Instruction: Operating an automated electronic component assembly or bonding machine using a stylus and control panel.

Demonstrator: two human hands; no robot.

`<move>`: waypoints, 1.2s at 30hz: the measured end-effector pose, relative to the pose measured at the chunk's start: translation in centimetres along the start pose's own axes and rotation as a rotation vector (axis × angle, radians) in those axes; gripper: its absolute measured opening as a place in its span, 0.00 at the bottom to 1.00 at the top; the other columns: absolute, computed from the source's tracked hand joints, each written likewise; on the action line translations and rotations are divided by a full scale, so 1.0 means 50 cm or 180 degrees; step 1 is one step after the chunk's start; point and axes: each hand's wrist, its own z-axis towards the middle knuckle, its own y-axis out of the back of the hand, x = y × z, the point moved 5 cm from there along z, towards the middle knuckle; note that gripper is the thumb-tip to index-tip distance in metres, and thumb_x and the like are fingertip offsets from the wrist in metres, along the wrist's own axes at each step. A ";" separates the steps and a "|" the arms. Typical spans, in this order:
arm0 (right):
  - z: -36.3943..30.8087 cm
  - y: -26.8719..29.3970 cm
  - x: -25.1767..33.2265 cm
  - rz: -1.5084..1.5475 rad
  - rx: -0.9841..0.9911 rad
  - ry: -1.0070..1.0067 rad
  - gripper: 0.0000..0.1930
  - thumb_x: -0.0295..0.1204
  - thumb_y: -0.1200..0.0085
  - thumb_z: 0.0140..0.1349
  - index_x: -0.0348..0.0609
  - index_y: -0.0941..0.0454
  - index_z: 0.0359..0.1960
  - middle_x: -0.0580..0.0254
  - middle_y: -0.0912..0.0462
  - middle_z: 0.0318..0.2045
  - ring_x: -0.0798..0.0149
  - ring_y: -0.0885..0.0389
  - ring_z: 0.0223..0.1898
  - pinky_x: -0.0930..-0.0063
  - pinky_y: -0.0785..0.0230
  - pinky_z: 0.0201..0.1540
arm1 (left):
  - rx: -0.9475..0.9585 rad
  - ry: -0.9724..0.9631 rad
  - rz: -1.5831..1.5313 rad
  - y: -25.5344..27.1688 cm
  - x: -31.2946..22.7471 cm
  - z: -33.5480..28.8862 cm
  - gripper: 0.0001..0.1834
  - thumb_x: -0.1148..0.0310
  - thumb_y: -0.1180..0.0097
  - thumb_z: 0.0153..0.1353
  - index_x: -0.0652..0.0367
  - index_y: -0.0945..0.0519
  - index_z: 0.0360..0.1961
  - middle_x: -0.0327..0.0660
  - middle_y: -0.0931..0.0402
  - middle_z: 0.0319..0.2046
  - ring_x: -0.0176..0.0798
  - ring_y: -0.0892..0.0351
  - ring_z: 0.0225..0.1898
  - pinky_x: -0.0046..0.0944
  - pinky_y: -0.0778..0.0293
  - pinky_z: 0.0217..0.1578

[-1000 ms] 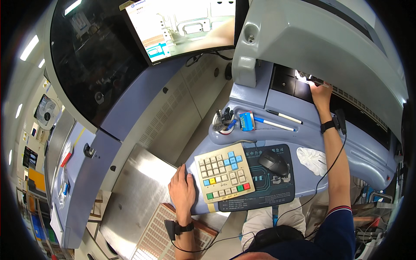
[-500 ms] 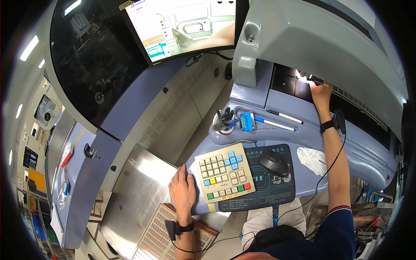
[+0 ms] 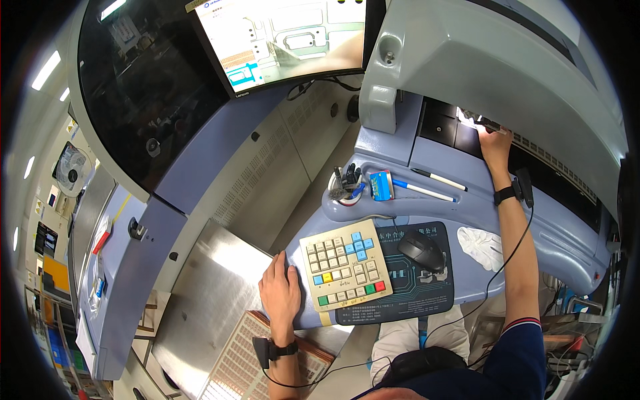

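Note:
My left hand (image 3: 280,293) lies flat with its fingers stretched out, on the edge of the blue-grey console beside the beige keypad (image 3: 343,267); it holds nothing. My right hand (image 3: 495,148) reaches under the grey machine hood (image 3: 460,60), at a brightly lit spot over the black machine bed (image 3: 437,127). Its fingers are drawn together around something small and dark that I cannot make out, and the fingertips are partly hidden. On the monitor (image 3: 287,43) a magnified picture shows board-like outlines, a blurred grey pointed shape and a blurred skin-coloured area.
A black mouse (image 3: 421,250) sits on a dark mouse pad (image 3: 400,303), with a white cloth (image 3: 480,248) to its right. Pens (image 3: 423,191), a small blue box (image 3: 381,186) and a pen cup (image 3: 347,187) occupy the console tray. Patterned panels (image 3: 240,360) lie on the metal table (image 3: 200,287).
Both hands keep nearly the same places. On the monitor the grey pointed shape has shifted slightly and looks more blurred.

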 end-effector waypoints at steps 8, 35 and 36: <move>0.001 0.019 0.028 0.0241 -0.0254 -0.0019 0.09 0.28 0.38 0.56 0.36 0.18 0.37 0.45 0.13 0.33 0.38 0.15 0.40 0.53 0.23 0.45 | 0.0005 0.0048 -0.0012 0.002 -0.001 0.000 0.25 0.60 0.53 0.73 0.58 0.26 0.67 0.50 0.25 0.64 0.53 0.27 0.65 0.53 0.36 0.66; -0.003 0.025 0.018 0.0032 -0.0325 -0.0201 0.07 0.26 0.42 0.56 0.37 0.19 0.35 0.46 0.15 0.30 0.39 0.17 0.38 0.51 0.25 0.46 | 0.0082 0.0087 -0.0027 0.004 -0.009 0.002 0.25 0.60 0.53 0.74 0.57 0.27 0.68 0.50 0.24 0.64 0.54 0.26 0.64 0.51 0.37 0.67; -0.002 0.023 0.017 -0.0045 -0.0240 -0.0199 0.07 0.26 0.42 0.56 0.37 0.19 0.35 0.46 0.15 0.30 0.39 0.17 0.38 0.51 0.25 0.46 | 0.0077 0.0098 -0.0030 0.005 -0.008 0.001 0.25 0.60 0.53 0.74 0.58 0.27 0.68 0.50 0.24 0.63 0.54 0.26 0.64 0.51 0.37 0.67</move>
